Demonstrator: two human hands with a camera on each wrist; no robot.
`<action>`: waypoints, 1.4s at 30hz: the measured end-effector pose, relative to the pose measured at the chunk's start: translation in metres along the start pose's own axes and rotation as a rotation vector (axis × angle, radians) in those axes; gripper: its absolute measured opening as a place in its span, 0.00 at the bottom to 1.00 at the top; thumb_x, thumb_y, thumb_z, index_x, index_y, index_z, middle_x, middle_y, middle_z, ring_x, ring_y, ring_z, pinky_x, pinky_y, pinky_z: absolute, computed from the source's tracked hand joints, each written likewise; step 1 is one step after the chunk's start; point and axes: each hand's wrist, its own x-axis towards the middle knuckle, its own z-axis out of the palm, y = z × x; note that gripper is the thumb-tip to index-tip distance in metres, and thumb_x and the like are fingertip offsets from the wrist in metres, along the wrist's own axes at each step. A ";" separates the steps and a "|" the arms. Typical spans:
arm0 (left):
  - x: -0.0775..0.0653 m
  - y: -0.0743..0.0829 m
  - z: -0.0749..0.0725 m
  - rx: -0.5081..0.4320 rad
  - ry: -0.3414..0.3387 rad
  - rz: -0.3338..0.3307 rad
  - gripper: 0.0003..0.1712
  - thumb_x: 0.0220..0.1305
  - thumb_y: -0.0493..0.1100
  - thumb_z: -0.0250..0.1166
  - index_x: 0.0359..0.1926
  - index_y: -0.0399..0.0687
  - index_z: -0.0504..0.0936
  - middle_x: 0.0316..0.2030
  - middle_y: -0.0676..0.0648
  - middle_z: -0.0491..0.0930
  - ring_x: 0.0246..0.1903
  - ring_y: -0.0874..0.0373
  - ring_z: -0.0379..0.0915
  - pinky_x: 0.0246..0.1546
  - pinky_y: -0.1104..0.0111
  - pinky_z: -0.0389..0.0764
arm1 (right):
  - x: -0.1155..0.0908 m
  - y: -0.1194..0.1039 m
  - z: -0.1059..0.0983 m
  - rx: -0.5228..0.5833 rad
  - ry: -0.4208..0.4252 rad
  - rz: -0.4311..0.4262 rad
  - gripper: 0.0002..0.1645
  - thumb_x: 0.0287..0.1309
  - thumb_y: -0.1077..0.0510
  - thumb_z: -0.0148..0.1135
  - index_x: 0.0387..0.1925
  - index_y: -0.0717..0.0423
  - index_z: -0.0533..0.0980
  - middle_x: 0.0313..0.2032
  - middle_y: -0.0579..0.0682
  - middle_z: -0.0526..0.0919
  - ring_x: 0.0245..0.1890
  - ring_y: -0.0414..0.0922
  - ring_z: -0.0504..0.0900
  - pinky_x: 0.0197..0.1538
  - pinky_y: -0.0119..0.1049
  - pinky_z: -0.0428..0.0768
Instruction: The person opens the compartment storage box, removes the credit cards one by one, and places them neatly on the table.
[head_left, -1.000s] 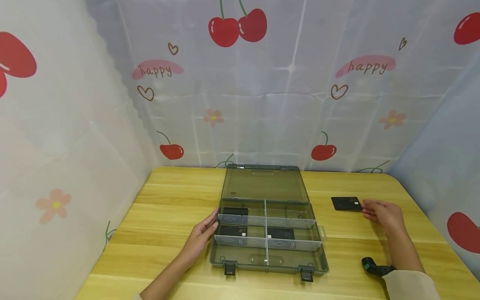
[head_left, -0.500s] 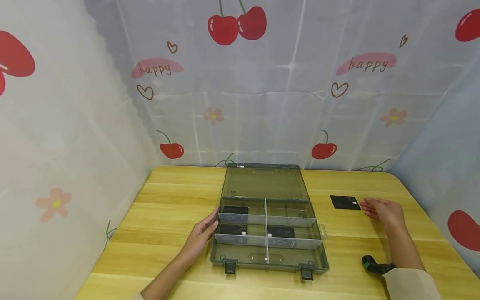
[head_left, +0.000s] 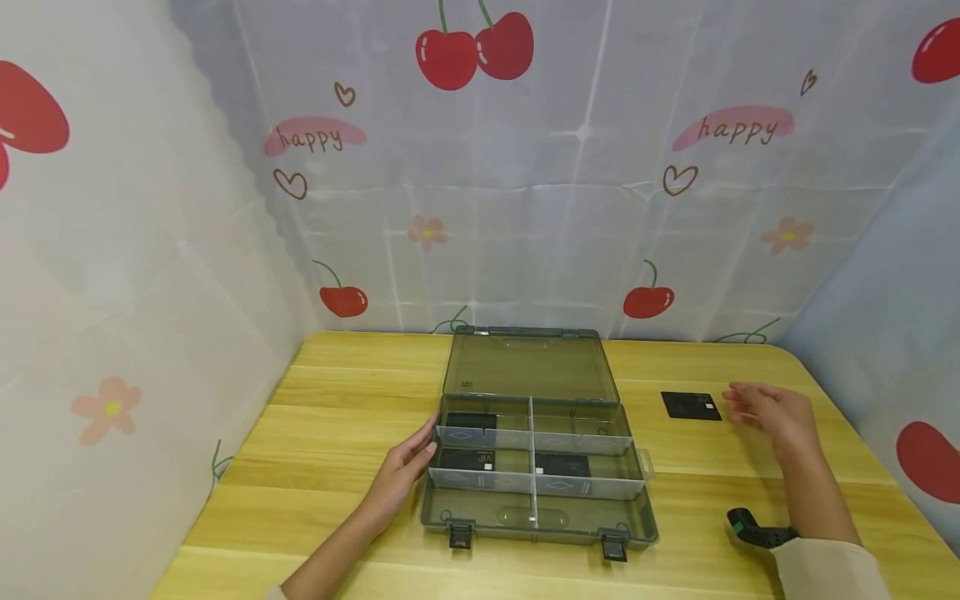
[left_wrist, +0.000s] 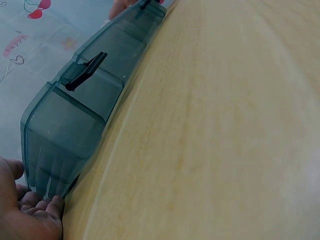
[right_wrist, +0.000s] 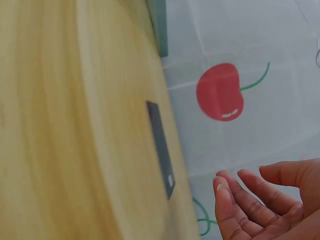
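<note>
A translucent grey plastic divider box (head_left: 480, 525) stands on the table with its lid (head_left: 528, 362) laid back. My left hand (head_left: 401, 471) rests against its left side; in the left wrist view the fingers (left_wrist: 42, 207) lie along the wall, thumb by the rim. Black cards lie inside: one back left (head_left: 471, 421), one middle left (head_left: 467, 460) marked VIP, one middle right (head_left: 562, 465). On the table to the right lies another black VIP card (head_left: 690, 406). My right hand (head_left: 776, 417) hovers just right of it, fingers loosely bent, holding nothing.
Two black latches hang at the box's front, the left latch (head_left: 460, 536) and the right latch (head_left: 613, 547). A black strap with a camera (head_left: 757, 531) sits on the right wrist. A cherry-print curtain (head_left: 525, 217) stands behind the wooden table (head_left: 360, 392).
My right hand has let go of the VIP card's right edge and drawn slightly up and to the right. The card stays on the table. My left hand has not moved.
</note>
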 end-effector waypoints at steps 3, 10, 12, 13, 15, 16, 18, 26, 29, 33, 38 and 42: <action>0.000 0.000 0.000 -0.004 0.003 0.000 0.31 0.78 0.46 0.53 0.77 0.53 0.60 0.77 0.51 0.53 0.76 0.52 0.49 0.74 0.51 0.56 | -0.003 -0.007 0.003 -0.085 -0.008 -0.073 0.38 0.73 0.47 0.54 0.65 0.78 0.66 0.31 0.26 0.85 0.32 0.30 0.87 0.37 0.29 0.87; 0.000 0.000 0.001 -0.004 0.005 -0.002 0.31 0.78 0.46 0.53 0.77 0.53 0.60 0.78 0.51 0.53 0.76 0.52 0.49 0.74 0.51 0.56 | -0.014 -0.027 0.011 -0.130 -0.026 -0.152 0.35 0.73 0.45 0.54 0.64 0.73 0.70 0.34 0.25 0.85 0.34 0.30 0.87 0.37 0.27 0.86; 0.000 0.000 0.001 -0.004 0.004 -0.003 0.31 0.78 0.46 0.53 0.77 0.53 0.59 0.78 0.51 0.53 0.76 0.52 0.49 0.74 0.51 0.56 | -0.018 -0.032 0.013 -0.128 -0.031 -0.164 0.31 0.73 0.45 0.54 0.62 0.67 0.73 0.34 0.25 0.86 0.35 0.31 0.87 0.37 0.26 0.86; 0.000 0.001 0.000 -0.003 0.003 -0.003 0.31 0.78 0.46 0.53 0.77 0.54 0.59 0.78 0.51 0.53 0.76 0.52 0.49 0.74 0.51 0.56 | -0.019 -0.035 0.014 -0.125 -0.035 -0.171 0.29 0.73 0.45 0.54 0.60 0.63 0.75 0.34 0.25 0.86 0.35 0.30 0.87 0.37 0.26 0.86; 0.000 0.001 0.000 0.003 0.005 -0.003 0.30 0.78 0.46 0.53 0.77 0.54 0.60 0.78 0.51 0.53 0.76 0.51 0.50 0.74 0.50 0.56 | -0.023 -0.041 0.017 -0.115 -0.044 -0.184 0.24 0.72 0.44 0.55 0.57 0.56 0.78 0.35 0.26 0.86 0.35 0.30 0.87 0.37 0.25 0.86; 0.000 0.001 0.000 0.003 0.005 -0.003 0.30 0.78 0.46 0.53 0.77 0.55 0.60 0.78 0.51 0.53 0.76 0.51 0.50 0.74 0.50 0.56 | -0.025 -0.043 0.018 -0.112 -0.049 -0.192 0.22 0.72 0.44 0.56 0.55 0.54 0.78 0.35 0.26 0.86 0.35 0.30 0.87 0.37 0.25 0.85; 0.000 0.001 0.000 0.002 0.005 -0.005 0.30 0.78 0.46 0.52 0.77 0.55 0.60 0.77 0.52 0.53 0.76 0.51 0.50 0.74 0.50 0.56 | -0.029 -0.048 0.022 -0.116 -0.062 -0.206 0.19 0.71 0.44 0.56 0.54 0.50 0.79 0.36 0.27 0.87 0.35 0.31 0.87 0.37 0.24 0.85; 0.000 0.000 0.000 -0.010 -0.010 0.000 0.31 0.78 0.46 0.52 0.77 0.54 0.59 0.78 0.51 0.52 0.76 0.51 0.49 0.74 0.51 0.55 | -0.040 -0.061 0.037 -0.169 -0.095 -0.261 0.25 0.73 0.45 0.55 0.58 0.58 0.77 0.38 0.29 0.87 0.37 0.33 0.87 0.38 0.25 0.85; 0.000 -0.001 0.000 -0.011 -0.008 0.001 0.31 0.78 0.47 0.53 0.77 0.54 0.59 0.78 0.51 0.52 0.76 0.51 0.49 0.74 0.51 0.55 | -0.043 -0.063 0.042 -0.195 -0.096 -0.281 0.27 0.73 0.45 0.54 0.60 0.61 0.76 0.38 0.28 0.87 0.37 0.33 0.87 0.38 0.25 0.85; -0.001 0.000 0.000 -0.016 -0.005 -0.001 0.31 0.78 0.48 0.53 0.77 0.54 0.59 0.78 0.49 0.52 0.77 0.50 0.48 0.74 0.48 0.55 | -0.045 -0.066 0.047 -0.226 -0.104 -0.302 0.28 0.74 0.45 0.53 0.61 0.63 0.75 0.39 0.28 0.87 0.37 0.32 0.86 0.39 0.26 0.85; -0.001 0.000 0.001 -0.017 -0.004 -0.001 0.31 0.78 0.46 0.53 0.77 0.54 0.59 0.78 0.48 0.52 0.77 0.49 0.48 0.74 0.47 0.55 | -0.049 -0.070 0.053 -0.248 -0.119 -0.306 0.29 0.74 0.45 0.53 0.62 0.64 0.75 0.40 0.30 0.87 0.37 0.31 0.86 0.40 0.28 0.85; -0.001 0.000 0.001 -0.011 0.000 0.000 0.31 0.78 0.46 0.53 0.77 0.54 0.59 0.78 0.48 0.53 0.76 0.49 0.49 0.74 0.47 0.56 | -0.055 -0.076 0.059 -0.254 -0.140 -0.305 0.30 0.74 0.44 0.53 0.62 0.65 0.74 0.40 0.31 0.87 0.37 0.31 0.85 0.41 0.29 0.86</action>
